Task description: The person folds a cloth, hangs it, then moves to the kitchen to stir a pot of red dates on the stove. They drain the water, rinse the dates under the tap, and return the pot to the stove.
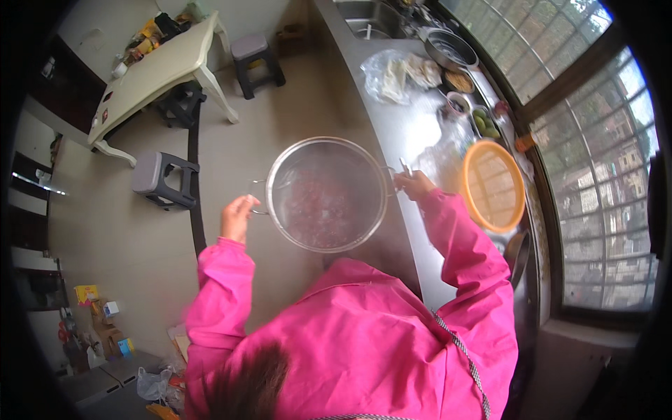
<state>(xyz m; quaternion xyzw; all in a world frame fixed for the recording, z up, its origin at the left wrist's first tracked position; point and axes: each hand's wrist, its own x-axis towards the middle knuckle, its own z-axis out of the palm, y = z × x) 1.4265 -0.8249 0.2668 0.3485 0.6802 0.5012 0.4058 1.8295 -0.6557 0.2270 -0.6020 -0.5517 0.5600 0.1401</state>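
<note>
So the wide round metal pot [329,192] is right out in front of the person's body, over the floor just left of the counter, with a reddish mix in cloudy liquid in it. My guess is it's on the heavy side and sloshy: the wall looks stiff and hard to dent, but the liquid could slop over the rim if one side dips. The haze over it looks like steam, so I'd treat the metal as hot, and maybe slippery if damp. Best hold is the two side loops, not the rim. The left hand [238,218] has its fingers curled in on the left handle [260,197], and the right hand [416,185] looks closed around the right handle [390,180], though its fingertips are partly hidden. Some thin thing [404,166] pokes up by that hand, can't tell what. Going outward, the steel counter [392,129] runs along the right, with an orange-rimmed basket [493,183] just right of the right hand and a clear plastic bag [383,75] further off. Far left there's a grey stool [168,179] and a cream table [157,68].
</note>
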